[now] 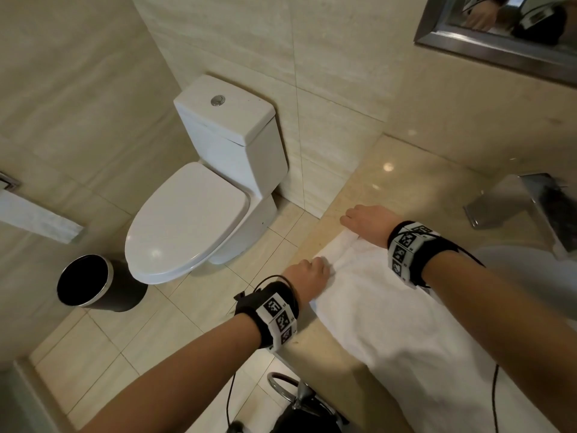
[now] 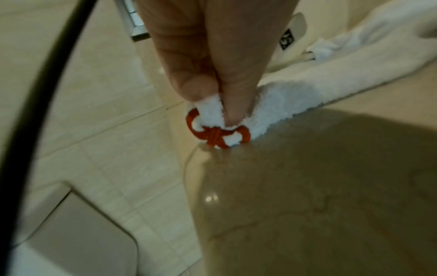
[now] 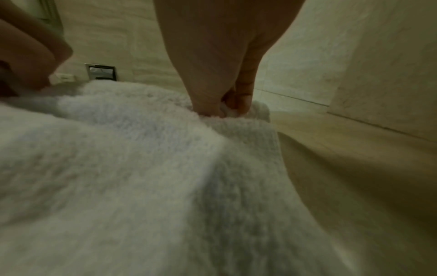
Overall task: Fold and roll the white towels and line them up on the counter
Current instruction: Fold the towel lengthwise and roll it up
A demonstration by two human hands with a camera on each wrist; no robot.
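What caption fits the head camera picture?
Left hand and right hand pinch a white towel on the counter beside a toilet.

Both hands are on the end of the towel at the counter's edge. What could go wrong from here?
1. The left hand pinches a towel corner right at the counter edge; it could slip off toward the floor.
2. An orange embroidered mark sits at that corner; rolling might leave it exposed.
3. The right hand bunches fabric, risking an uneven roll.

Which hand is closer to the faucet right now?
Right. The right hand pinches the towel corner at the counter's back, nearer the faucet; the left hand pinches the front corner, farther away.
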